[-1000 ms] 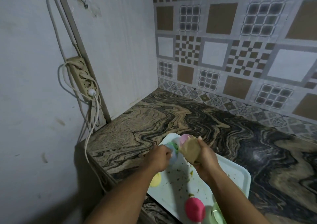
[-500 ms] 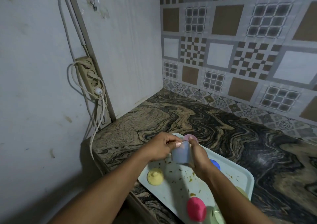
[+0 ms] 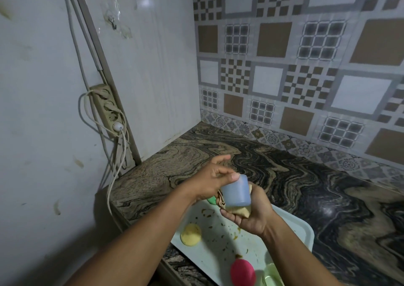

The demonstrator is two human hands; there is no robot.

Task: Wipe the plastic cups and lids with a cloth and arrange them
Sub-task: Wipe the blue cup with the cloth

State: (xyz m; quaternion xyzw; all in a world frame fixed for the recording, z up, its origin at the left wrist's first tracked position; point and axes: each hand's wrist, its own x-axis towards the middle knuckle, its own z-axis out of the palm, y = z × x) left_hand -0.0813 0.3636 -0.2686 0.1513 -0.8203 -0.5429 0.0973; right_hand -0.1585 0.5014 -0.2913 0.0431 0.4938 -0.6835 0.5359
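Swirled marble counter [image 3: 306,187] below patterned tiles [image 3: 273,84]; left grip [image 3: 212,180] round blue cup [image 3: 237,192], right grip [image 3: 255,216] round cloth [image 3: 241,211].

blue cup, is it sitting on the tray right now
No, the blue cup is held up above the tray, between the left hand and the cloth in the right hand.

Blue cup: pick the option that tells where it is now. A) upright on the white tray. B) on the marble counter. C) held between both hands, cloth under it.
C: the left hand pinches the blue cup while the right hand holds the cloth under it, above the tray.
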